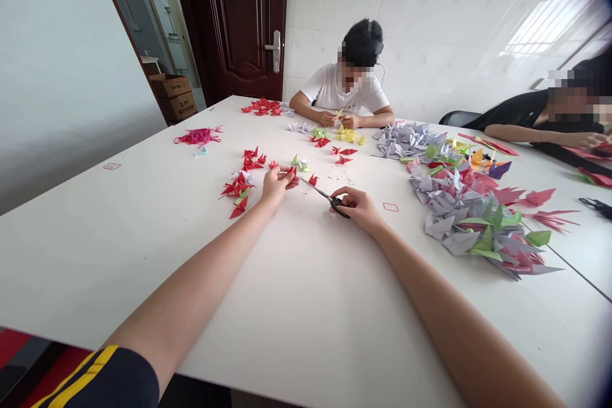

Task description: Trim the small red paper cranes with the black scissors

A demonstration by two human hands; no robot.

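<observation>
Nearest, a dark sleeve with yellow stripes (102, 379) covered the upper part of the left arm, and the bare forearms reached forward over the white surface (296, 306). The right hand (359, 208) was closed around the black handles of the scissors (338, 205), whose blades pointed away to the left, toward the left hand (276, 186). That hand pinched a red folded paper (292, 172) in its fingertips, with the scissor tips close by it; whether they touched could not be told.

Just left of the left hand lay a cluster of mostly red folded papers (236, 186), with some green and pale ones. Well to the right of the right hand spread a large heap of folded papers (454, 201), gray, pink, red and green. Just beyond the left hand lay a green and white folded paper (301, 165), and a single red one (313, 180) lay between the hands, near the blades. Small red scraps (335, 177) dotted the surface beyond the right hand.

Farther ahead lay yellow folded papers (349, 135), and ahead to the left of the left hand, a pink bundle (197, 136). Across the surface, a person in a white shirt (354, 89) held a small yellowish piece (339, 112); a person in dark clothes (519, 111) leaned in at far right. Behind stood a dark door (239, 19).
</observation>
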